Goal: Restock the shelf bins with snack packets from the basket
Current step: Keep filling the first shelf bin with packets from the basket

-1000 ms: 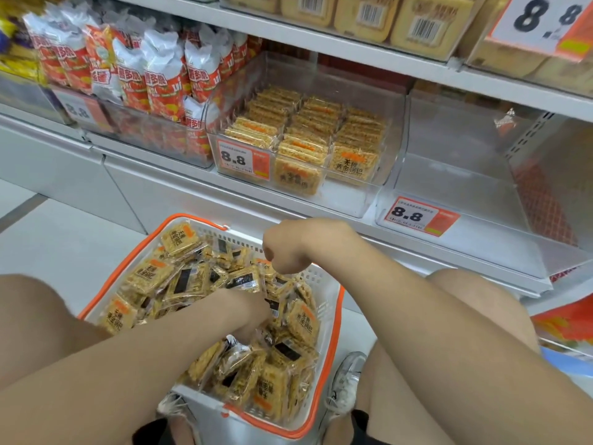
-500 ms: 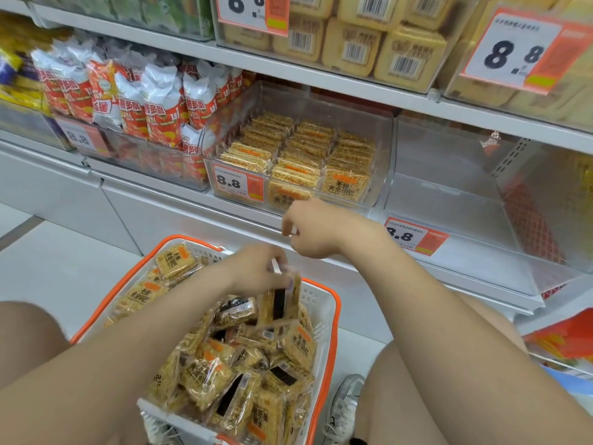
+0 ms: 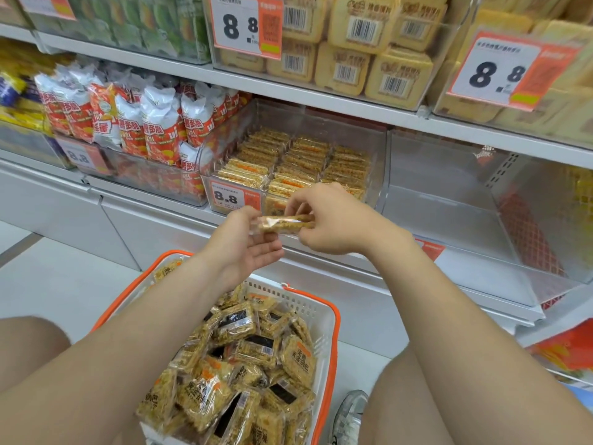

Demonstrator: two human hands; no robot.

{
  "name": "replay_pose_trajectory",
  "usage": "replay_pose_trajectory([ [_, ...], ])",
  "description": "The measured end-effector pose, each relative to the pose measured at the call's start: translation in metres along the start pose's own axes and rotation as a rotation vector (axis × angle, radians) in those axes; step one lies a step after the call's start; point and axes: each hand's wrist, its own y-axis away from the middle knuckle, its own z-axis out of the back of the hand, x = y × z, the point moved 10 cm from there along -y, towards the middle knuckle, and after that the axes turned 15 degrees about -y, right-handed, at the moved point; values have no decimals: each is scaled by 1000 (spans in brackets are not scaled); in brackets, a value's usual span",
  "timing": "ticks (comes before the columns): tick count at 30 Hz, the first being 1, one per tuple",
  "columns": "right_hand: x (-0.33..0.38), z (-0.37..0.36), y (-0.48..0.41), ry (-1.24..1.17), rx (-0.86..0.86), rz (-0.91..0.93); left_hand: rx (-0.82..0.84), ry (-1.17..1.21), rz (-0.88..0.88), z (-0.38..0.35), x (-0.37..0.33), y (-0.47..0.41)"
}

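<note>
Clamped on the right end of a snack packet with the right hand, fingers curled over the wrapper from above. Pinching the same packet's left end with the left hand, thumb and forefinger closed on the crimped edge, other fingers loosely stretched out underneath, palm turned up. Held level and edge-on between the two, in the air, just in front of the shelf bin and near its orange 8.8 price tag. Inside that clear bin, neat rows of like packets standing on edge. Just right of it, a second clear bin; just left, a bin of red-and-white bags. On the shelf above, yellow packs with barcodes facing out. Down below the forearms, between bare knees, a white basket with an orange rim, heaped with loose packets lying every way. By the basket's right side, a grey shoe on the pale floor.
</note>
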Motion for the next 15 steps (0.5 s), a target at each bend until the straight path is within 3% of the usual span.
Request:
replay_pose_trajectory([
  [3, -10, 7, -1, -40, 3, -76, -51, -192, -35, 1, -12, 6],
  [6, -18, 10, -1, -104, 18, -117, -147, -491, -183, 1, -28, 11],
  [8, -18, 12, -2, -130, 15, -117, -147, -541, -296, -1, -36, 12],
  [12, -21, 13, -3, -262, 23, -148, -36, -359, -373, -5, -38, 8],
  [15, -21, 15, -4, -219, 13, -132, -63, -230, -367, 1, -38, 6],
])
